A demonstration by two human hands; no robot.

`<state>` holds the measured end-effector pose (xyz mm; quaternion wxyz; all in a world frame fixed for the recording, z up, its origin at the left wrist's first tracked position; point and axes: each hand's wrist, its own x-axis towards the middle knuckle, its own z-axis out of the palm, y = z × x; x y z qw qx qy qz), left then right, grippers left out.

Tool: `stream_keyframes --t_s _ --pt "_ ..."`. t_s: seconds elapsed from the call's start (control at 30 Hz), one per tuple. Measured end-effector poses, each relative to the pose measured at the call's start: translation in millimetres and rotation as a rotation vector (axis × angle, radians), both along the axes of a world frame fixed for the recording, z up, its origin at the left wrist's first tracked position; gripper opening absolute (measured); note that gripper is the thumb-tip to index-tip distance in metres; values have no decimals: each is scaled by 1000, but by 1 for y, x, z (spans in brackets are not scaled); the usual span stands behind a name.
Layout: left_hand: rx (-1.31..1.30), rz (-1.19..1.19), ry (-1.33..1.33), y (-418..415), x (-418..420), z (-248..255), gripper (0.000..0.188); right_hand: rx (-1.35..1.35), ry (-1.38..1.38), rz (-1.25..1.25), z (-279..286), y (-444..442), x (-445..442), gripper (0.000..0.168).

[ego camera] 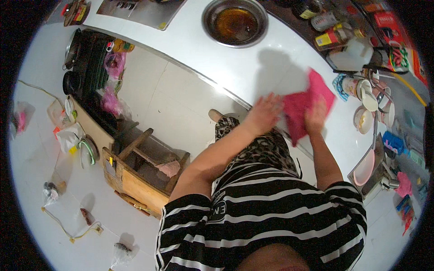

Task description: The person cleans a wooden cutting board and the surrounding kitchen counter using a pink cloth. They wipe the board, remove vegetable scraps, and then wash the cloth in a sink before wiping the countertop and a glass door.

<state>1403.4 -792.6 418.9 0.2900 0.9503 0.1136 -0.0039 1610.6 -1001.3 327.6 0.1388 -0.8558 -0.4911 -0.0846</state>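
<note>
A bright pink cloth [298, 105] lies partly spread at the front edge of the white countertop [234, 67]. One corner of it hangs over that edge. My right hand [315, 117] is on the cloth and holds it, blurred by motion. Left of the cloth is my left hand [266, 111], its fingers apart and nothing in it. Its fingertips are close to the cloth's left edge; whether they touch cannot be told. Farther back on the counter stands a round metal basin [208, 20] with amber-brown liquid in it.
Bottles [334, 39] and packets crowd the back right. Bowls and cups [369, 95] stand right of the cloth, near a sink holding a pink basin [364, 169]. A cooktop [142, 13] is at the back left. A wooden chair [142, 183] stands on the floor behind.
</note>
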Motion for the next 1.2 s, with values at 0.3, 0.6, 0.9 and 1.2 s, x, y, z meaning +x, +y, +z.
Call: stream_keyframes --t_s 0.3,0.6,0.9,1.2 --pt "-391 452 -180 59 -124 27 38 -73 -35 -80 -1 111 -160 74" --pt "-433 1024 -219 114 -253 53 29 -123 167 319 43 439 -253 72" --pt "-349 973 -260 139 -307 68 30 -96 226 563 54 496 -275 77" --pt "-488 1063 -383 166 -348 86 31 -267 29 397 56 276 -226 74"
